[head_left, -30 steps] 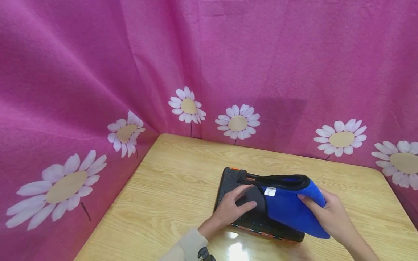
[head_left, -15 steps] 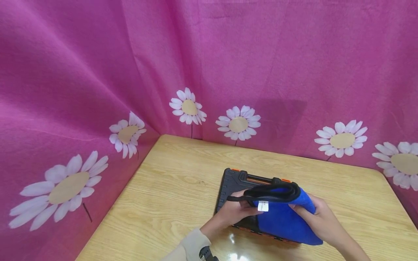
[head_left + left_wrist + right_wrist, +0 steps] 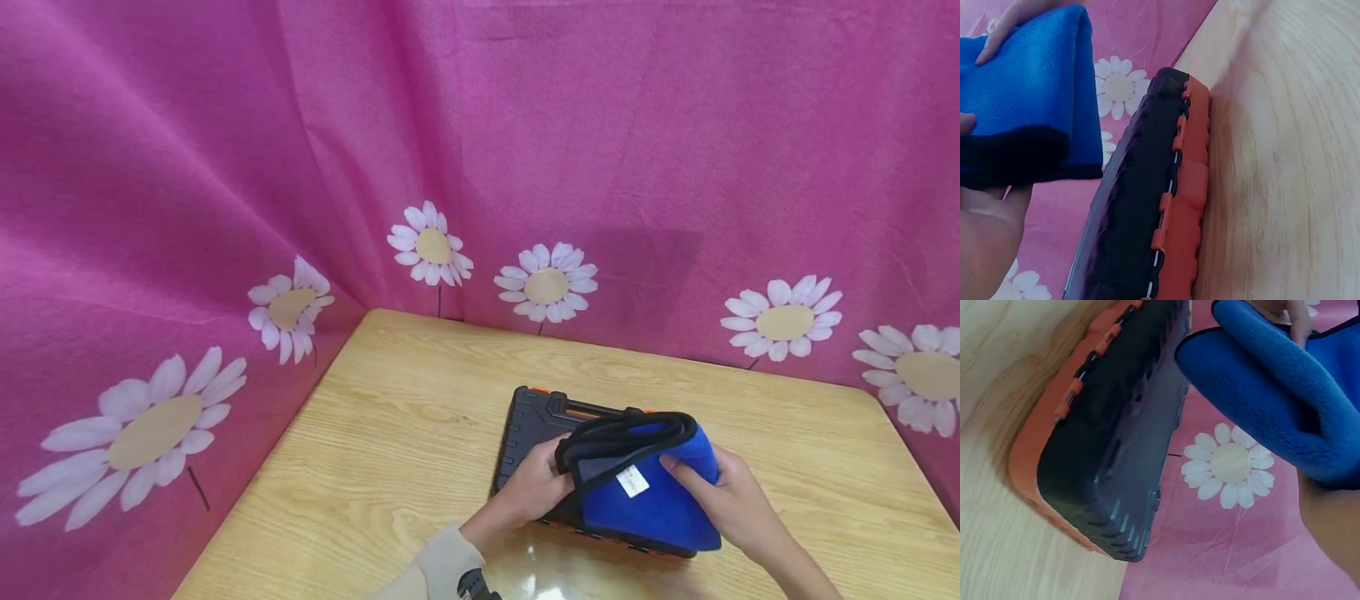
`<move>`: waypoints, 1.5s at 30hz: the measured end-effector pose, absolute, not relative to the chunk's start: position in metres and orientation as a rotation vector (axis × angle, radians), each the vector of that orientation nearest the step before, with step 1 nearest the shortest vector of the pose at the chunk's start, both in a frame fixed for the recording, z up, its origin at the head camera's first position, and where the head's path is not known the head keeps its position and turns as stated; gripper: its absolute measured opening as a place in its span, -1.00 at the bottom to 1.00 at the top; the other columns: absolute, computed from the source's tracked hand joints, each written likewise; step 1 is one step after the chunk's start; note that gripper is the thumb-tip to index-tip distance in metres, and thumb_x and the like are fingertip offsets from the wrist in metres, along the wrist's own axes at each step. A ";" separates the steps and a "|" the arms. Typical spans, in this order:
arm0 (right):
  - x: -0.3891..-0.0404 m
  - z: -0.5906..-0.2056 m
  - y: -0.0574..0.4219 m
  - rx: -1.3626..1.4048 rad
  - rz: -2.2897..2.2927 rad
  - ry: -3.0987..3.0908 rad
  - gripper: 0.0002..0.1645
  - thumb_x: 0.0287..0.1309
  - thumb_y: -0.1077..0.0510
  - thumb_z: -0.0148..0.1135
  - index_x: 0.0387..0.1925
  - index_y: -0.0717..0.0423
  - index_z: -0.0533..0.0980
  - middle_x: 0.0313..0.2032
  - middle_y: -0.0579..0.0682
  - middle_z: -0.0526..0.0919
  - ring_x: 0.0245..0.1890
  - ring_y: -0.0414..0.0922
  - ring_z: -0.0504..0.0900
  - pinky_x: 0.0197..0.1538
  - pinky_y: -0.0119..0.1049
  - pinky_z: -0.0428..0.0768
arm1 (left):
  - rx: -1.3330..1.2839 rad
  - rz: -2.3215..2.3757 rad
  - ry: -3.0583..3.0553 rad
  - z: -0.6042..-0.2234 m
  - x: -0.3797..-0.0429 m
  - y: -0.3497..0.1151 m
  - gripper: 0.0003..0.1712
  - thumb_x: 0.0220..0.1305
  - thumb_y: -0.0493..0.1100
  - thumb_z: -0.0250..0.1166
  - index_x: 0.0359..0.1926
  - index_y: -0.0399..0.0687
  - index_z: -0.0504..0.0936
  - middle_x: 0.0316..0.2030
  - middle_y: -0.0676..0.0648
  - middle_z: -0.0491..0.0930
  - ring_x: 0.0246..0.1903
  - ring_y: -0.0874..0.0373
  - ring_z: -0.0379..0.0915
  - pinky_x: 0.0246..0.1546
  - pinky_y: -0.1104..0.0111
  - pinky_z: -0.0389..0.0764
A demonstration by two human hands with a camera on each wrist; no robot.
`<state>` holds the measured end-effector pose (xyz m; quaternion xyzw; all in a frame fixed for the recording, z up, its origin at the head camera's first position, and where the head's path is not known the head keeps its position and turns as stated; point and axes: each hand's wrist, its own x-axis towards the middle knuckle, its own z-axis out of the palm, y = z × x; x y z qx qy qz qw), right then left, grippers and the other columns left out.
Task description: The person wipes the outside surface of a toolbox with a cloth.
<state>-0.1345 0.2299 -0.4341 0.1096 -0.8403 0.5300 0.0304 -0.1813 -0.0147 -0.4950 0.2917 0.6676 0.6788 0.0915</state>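
Observation:
A folded blue microfibre towel (image 3: 648,508) with black edging and a white tag is held above a black and orange tool case (image 3: 525,425). My left hand (image 3: 534,485) grips its left, black-edged side, with the fingertips hidden behind the folds. On the right, my other hand (image 3: 742,500) pinches the towel, thumb on the near face and fingers behind. The left wrist view shows the towel's thick folded end (image 3: 1035,69) beside the case (image 3: 1141,181). Its layers (image 3: 1254,394) hang apart from the case (image 3: 1141,444) in the right wrist view.
The case lies flat on a wooden table (image 3: 375,450), its handle (image 3: 592,410) toward the back. A pink curtain (image 3: 600,125) printed with white daisies stands behind the table and along its left side.
My left hand has gone from spread fingers to gripping the towel's left edge. The towel has shifted slightly left, its black edges are gathered, and its tag now tilts.

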 end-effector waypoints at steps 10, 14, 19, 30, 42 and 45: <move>-0.146 -0.460 0.237 0.516 1.529 -2.495 -0.54 0.30 0.42 0.20 0.22 0.46 0.42 0.02 -0.23 0.63 -0.08 -0.36 0.63 -0.15 -0.46 0.65 | 0.801 2.042 2.047 -0.496 -0.184 -0.023 -0.81 0.29 -0.35 0.27 -0.12 -0.39 0.69 -0.31 -0.15 0.69 -0.33 0.36 0.46 -0.23 0.50 0.48; -0.145 -0.470 0.240 0.406 1.395 -2.658 -0.34 0.34 0.20 0.27 0.38 0.30 0.30 0.22 0.21 0.51 0.18 0.02 0.56 0.13 -0.14 0.58 | 0.699 2.059 2.052 -0.498 -0.185 -0.026 -0.75 0.25 -0.36 0.27 -0.07 -0.38 0.69 -0.27 -0.11 0.70 -0.35 0.35 0.45 -0.24 0.50 0.48; -0.145 -0.487 0.242 0.275 1.281 -2.767 -0.17 0.41 -0.01 0.21 0.50 0.24 0.10 0.39 0.45 0.18 0.35 0.47 0.16 0.17 0.49 0.24 | 0.598 2.105 2.064 -0.498 -0.187 -0.029 -0.65 0.23 -0.34 0.27 0.05 -0.31 0.68 -0.10 -0.13 0.70 -0.23 0.33 0.50 -0.12 0.47 0.50; -0.150 -0.526 0.239 0.053 1.204 -2.844 -0.09 0.47 -0.06 0.09 0.45 0.52 -0.03 0.40 0.60 -0.07 0.38 0.52 -0.03 0.32 0.41 0.06 | 0.408 2.134 2.015 -0.501 -0.188 -0.037 -0.59 0.19 -0.25 0.27 0.07 -0.25 0.66 -0.17 -0.05 0.68 -0.28 0.22 0.53 -0.19 0.40 0.56; -0.153 -0.536 0.232 -0.120 1.268 -2.903 0.08 0.46 -0.04 0.10 0.47 0.53 -0.33 0.43 0.60 -0.28 0.44 0.46 -0.23 0.41 0.31 -0.10 | 0.300 2.196 2.026 -0.500 -0.193 -0.044 -0.54 0.25 -0.22 0.29 0.18 -0.17 0.63 0.04 -0.07 0.64 -0.13 0.16 0.48 -0.01 0.29 0.50; -0.152 -0.537 0.230 -0.107 1.270 -2.850 0.06 0.44 0.01 0.13 0.48 0.51 -0.29 0.41 0.59 -0.14 0.42 0.46 -0.10 0.40 0.31 -0.01 | 0.227 2.223 2.002 -0.500 -0.195 -0.047 -0.51 0.29 -0.21 0.28 0.23 -0.18 0.59 0.06 -0.09 0.62 -0.09 0.12 0.47 0.00 0.23 0.49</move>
